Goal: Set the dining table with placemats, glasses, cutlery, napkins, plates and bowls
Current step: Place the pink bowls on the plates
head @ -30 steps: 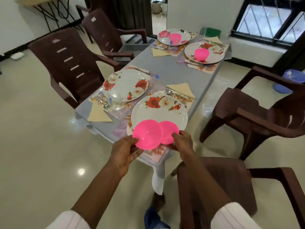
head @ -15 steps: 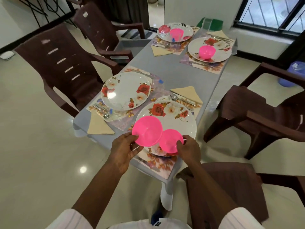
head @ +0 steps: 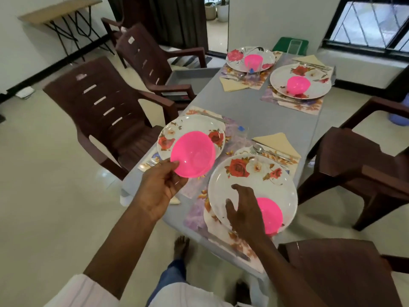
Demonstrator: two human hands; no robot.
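Four floral plates [head: 281, 80], four pink bowls [head: 297, 85], left hand [head: 161, 187] gripping one bowl [head: 192, 154], right hand [head: 243, 209] loose-fingered over near bowl [head: 271, 214]

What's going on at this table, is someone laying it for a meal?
Yes, a person is setting the grey table for four. Their left hand holds a pink bowl above the near left plate, which has no bowl yet. Their right hand is open over a second pink bowl sitting on the near right plate. The far left plate and far right plate hold the third bowl and fourth bowl.
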